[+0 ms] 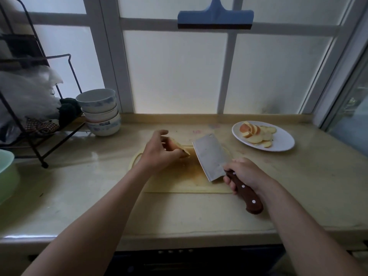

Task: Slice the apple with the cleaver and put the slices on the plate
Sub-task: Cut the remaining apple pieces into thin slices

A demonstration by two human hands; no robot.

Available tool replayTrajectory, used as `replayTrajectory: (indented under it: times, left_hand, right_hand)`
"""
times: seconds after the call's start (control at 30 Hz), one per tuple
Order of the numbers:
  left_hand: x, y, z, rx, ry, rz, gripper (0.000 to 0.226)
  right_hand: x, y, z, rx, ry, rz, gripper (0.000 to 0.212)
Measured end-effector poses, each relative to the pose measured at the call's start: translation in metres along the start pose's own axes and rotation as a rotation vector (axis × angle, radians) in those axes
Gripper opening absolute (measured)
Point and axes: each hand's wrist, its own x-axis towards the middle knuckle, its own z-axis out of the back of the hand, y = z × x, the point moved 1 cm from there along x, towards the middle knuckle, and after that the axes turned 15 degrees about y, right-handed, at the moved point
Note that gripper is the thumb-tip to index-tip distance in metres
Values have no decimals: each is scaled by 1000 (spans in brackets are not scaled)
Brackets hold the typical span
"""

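Note:
My left hand [159,152] holds a piece of apple [180,148] between thumb and fingers, just above the far left part of the pale cutting board [179,182]. My right hand [244,172] grips the brown wooden handle of the cleaver [211,156]. Its steel blade lies tilted over the board, right of the apple piece and apart from it. A white plate [282,142] at the back right carries several apple slices [256,134].
A stack of bowls [100,112] stands at the back left beside a black wire rack [37,116] with bags. A green bowl [6,174] sits at the left edge. A blue squeegee [215,16] hangs on the window. The counter's front edge runs below the board.

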Motion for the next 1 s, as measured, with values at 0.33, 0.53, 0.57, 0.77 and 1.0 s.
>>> replayTrajectory:
  times: [0.33,0.53,0.57,0.77,1.0]
  left_hand:
    - [-10,1,-17,40,95,-70,76]
    - [-12,3,-21,73,88,-81,78]
    - [-12,2,-21,74,81,-76,78]
    - [-11,3,-21,63,65,-45,76]
    - [-10,9,-18,-39,51,-20,52]
  right_hand:
    - [2,-3,-1,-9,1,6,11]
    - [5,-5,-4,-16,-8,13,12]
    - [6,-6,-4,-17,-10,11,12]
    - [8,-7,-2,-24,-6,10,7]
    - [5,-7,-3,-27,-2,19,6]
